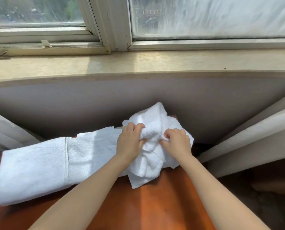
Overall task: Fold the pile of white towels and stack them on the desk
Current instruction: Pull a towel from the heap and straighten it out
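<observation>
Left hand [130, 140]: fingers curled into the crumpled towel [152, 138], gripping a bunch of it.
Right hand [177, 141]: likewise closed on the same towel, just beside the left, pinching a fold.
Towel: bunched, unfolded, atop the pile [175, 128] at the far edge of the worktop [155, 205], against the wall [221, 113].
Folded towels [34, 170]: laid flat to the left, touching the pile, one end near the worktop's left edge.
Risk, snag: both grips sit mid-cloth, not at corners; lifting may drag a lower towel along.
Risk, fall: the pile sits close to the worktop's right edge; a sideways pull could tip towels off towards the curtain [246, 146].
Risk, muddle: little bare worktop remains; spreading the towel could ruffle the folded ones.
</observation>
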Motion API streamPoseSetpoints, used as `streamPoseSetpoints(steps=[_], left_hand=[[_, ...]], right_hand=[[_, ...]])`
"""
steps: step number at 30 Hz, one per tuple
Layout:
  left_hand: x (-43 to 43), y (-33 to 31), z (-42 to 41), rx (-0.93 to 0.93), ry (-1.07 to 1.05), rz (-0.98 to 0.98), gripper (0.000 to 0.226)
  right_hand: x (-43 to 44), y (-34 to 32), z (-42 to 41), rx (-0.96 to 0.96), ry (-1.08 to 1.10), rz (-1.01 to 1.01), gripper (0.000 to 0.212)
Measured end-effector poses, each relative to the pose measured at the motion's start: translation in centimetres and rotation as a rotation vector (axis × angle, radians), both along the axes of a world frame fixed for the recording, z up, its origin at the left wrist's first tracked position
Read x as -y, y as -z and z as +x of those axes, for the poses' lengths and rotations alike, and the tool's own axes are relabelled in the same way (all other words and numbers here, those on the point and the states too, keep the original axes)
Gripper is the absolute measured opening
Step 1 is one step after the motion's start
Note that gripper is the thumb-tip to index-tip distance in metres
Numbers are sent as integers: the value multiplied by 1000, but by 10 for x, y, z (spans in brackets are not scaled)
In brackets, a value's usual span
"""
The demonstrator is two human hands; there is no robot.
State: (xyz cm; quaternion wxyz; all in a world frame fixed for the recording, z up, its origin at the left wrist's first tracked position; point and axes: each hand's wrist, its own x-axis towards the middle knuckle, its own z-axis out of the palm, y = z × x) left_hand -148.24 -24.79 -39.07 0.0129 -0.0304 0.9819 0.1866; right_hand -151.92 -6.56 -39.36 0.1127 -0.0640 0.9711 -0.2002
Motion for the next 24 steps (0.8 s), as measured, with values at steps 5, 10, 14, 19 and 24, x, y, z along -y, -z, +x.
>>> streamPoseSetpoints(steps=[5,10,14,19,24], left_hand=[[-4,-27,11,-172,-41,189,38],[-8,-83,31,-285,-127,546,30],[-6,-135,63,-411,-170,649,27],[4,-184,111,-559,-178,711,24],[29,-214,165,-642,-217,752,19]], right_hand=[[2,-33,12,-44,143,-370,14],[16,-92,35,-90,270,-708,24],[26,-142,62,-201,277,-813,27],[46,-194,110,-344,233,-938,25],[77,-224,155,-345,189,-1054,29]])
